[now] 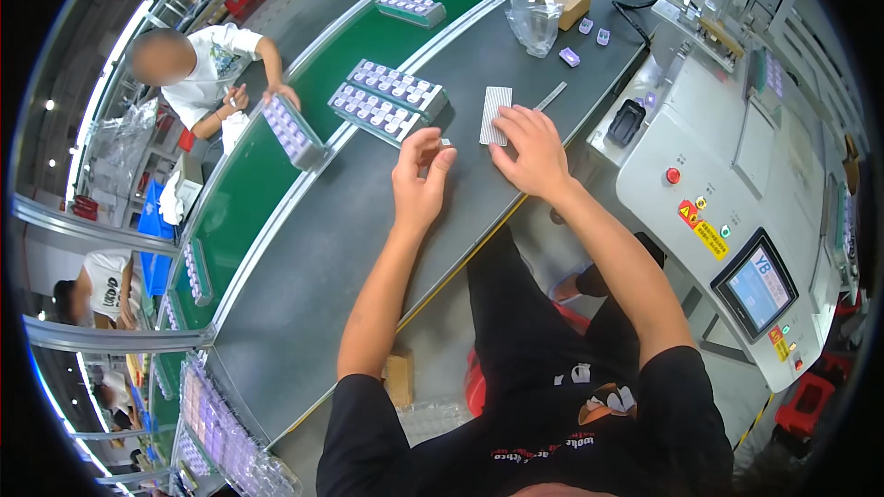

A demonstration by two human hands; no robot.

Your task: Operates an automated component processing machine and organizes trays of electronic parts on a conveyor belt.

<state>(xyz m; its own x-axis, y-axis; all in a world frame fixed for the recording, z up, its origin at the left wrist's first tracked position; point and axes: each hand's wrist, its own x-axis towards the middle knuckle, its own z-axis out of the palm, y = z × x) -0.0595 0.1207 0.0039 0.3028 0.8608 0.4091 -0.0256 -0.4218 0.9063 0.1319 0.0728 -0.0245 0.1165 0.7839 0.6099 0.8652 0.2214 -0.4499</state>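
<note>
While a co-worker [212,63] in a white shirt stands at the far left, that person's hand rests on a slanted tray [293,132] of purple-and-white pieces over a curved green conveyor [241,186]. At the near left lies a stack of purplish pieces under clear plastic [221,414]. To the right of the conveyor stretches a dark grey tabletop [304,313], with two filled trays [387,97] side by side at its far edge, partly over the metal rail.

Of the person's two bare hands, the left hand [422,173] hovers just right of and nearer than those trays, its fingers curled toward the thumb; a small pale piece [447,143] shows by the fingertips, though I cannot tell whether it is gripped. Right of it, a white sheet [495,109] with fine rows of marks lies on the tabletop. The right hand [534,155] reaches over the sheet's near right part, thumb apart from the loosely bent fingers, touching it without closing around it.

Farther off stand a clear plastic bag [534,11] and an open cardboard box [573,2]. A narrow pale strip [552,96] lies just right of the right hand, with three loose purple pieces [569,57] beyond. At the right stands a white machine [645,184] with a screen [755,283].
</note>
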